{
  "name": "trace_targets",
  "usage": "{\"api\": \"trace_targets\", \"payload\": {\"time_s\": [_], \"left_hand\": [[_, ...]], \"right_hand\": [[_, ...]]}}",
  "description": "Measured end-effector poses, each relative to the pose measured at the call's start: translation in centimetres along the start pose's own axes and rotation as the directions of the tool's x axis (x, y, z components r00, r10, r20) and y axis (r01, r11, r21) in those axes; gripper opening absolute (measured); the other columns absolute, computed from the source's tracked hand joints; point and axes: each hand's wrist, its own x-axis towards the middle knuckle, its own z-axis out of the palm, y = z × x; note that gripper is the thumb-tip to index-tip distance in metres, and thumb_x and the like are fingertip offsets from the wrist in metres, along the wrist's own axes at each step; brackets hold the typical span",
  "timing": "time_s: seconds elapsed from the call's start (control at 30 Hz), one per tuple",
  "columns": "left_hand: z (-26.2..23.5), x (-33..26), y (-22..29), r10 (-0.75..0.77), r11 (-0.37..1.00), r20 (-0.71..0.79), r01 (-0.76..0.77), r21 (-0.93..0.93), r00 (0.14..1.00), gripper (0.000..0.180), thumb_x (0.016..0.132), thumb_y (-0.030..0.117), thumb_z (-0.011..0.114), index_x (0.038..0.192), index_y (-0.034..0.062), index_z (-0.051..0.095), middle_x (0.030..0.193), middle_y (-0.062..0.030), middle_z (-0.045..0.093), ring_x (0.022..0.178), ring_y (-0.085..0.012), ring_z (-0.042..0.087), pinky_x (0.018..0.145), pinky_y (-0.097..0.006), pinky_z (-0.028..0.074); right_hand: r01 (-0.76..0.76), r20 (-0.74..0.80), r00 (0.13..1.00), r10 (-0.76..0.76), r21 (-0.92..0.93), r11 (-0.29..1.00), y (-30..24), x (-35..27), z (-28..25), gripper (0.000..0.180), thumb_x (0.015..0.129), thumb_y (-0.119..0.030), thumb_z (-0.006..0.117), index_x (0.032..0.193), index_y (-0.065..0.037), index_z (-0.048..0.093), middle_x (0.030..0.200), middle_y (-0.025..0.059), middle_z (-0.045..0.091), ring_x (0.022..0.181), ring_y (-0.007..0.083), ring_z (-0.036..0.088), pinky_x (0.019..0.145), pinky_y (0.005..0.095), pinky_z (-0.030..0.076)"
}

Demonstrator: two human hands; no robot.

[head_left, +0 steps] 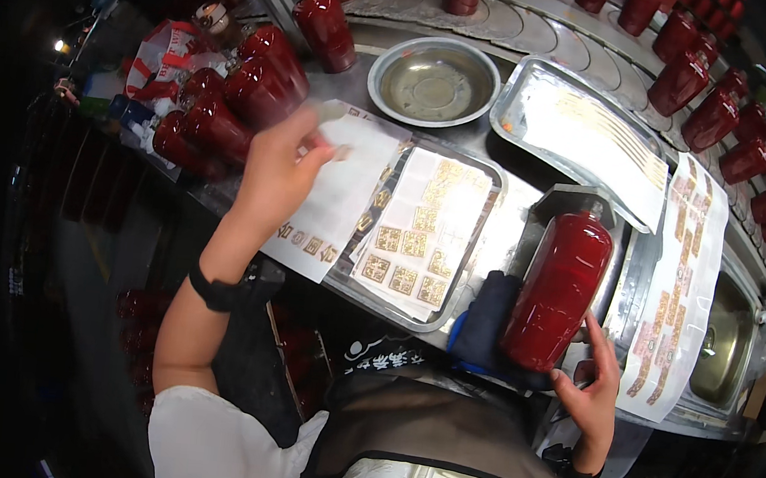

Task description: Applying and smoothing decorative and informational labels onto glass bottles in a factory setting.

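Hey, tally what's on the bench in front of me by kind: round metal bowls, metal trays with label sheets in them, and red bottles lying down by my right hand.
Round metal bowl: 1
Metal trays holding label sheets: 2
Red bottle lying by the right hand: 1
Total: 4

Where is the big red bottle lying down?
The red bottle lies right of centre, touched by the right hand, beside the dark blue cloth.
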Motion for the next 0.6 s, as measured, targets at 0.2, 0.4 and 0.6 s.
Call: {"api": "trace_targets", "payload": {"time_s": [0.2,0.4,0.6], "left_hand": [[7.6,13.3,-2.8,-0.082,0.986,0.169,0.105,-0.131,0.982,0.048,0.080,-0.001,0.070,0.127,-0.0015,0.063,0.092,-0.0060,0.069,0.081,-0.0063,0.063,0.073,-0.022,0.050],[13.8,17.9,-8.0,-0.108,0.929,0.037,0.088,0.359,0.993,0.048,0.071,0.009,0.073,0.119,0.0063,0.069,0.105,-0.0188,0.072,0.096,-0.0354,0.070,0.086,-0.041,0.054],[12.1,16.3,-4.8,0.126,0.954,-0.008,-0.119,0.276,0.992,0.034,0.074,0.004,0.073,0.107,0.0043,0.068,0.073,-0.0082,0.067,0.067,-0.0177,0.066,0.065,-0.033,0.052]], "right_hand": [[-0.054,-0.092,0.994,0.064,0.108,0.993,0.5,-0.2,-0.9,0.080,0.069,0.000,0.068,0.146,-0.007,0.051,0.109,0.0033,0.061,0.063,0.0038,0.041,0.056,0.0191,0.038],[0.023,-0.165,0.986,-0.012,0.063,0.998,0.1,-0.5,-1.0,0.071,0.074,0.002,0.065,0.143,-0.007,0.054,0.106,0.0033,0.065,0.062,0.0031,0.040,0.055,0.0189,0.037],[-0.008,-0.167,0.985,0.033,0.151,0.989,1.6,0.2,-1.8,0.062,0.079,0.001,0.064,0.141,-0.004,0.056,0.101,0.0043,0.067,0.064,0.0043,0.042,0.058,0.0198,0.038]]}}
